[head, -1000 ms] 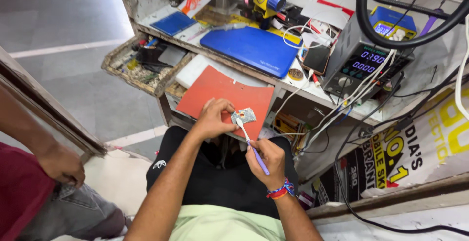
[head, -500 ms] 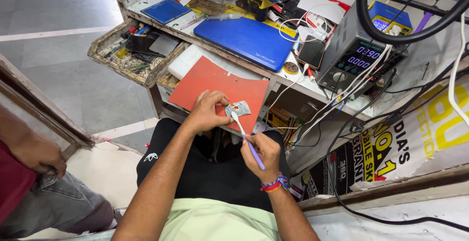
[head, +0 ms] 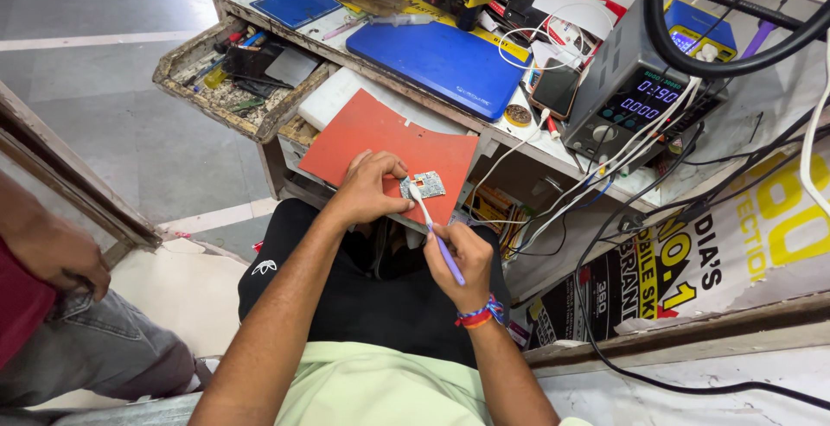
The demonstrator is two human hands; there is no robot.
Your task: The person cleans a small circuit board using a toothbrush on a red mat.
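Head view looks down on a cluttered workbench with a blue mat near its middle and a grey power supply toward its right edge. An orange mat overhangs the front edge of the bench, above the person's lap. On that mat's front edge sits a small circuit board, pinched at its left side by the left hand. The right hand is clenched around a purple-handled brush, whose tip touches the board. The board looks light, stiff and fragile (best held by its bare edges, away from the parts). Another person's hand rests at the far left.
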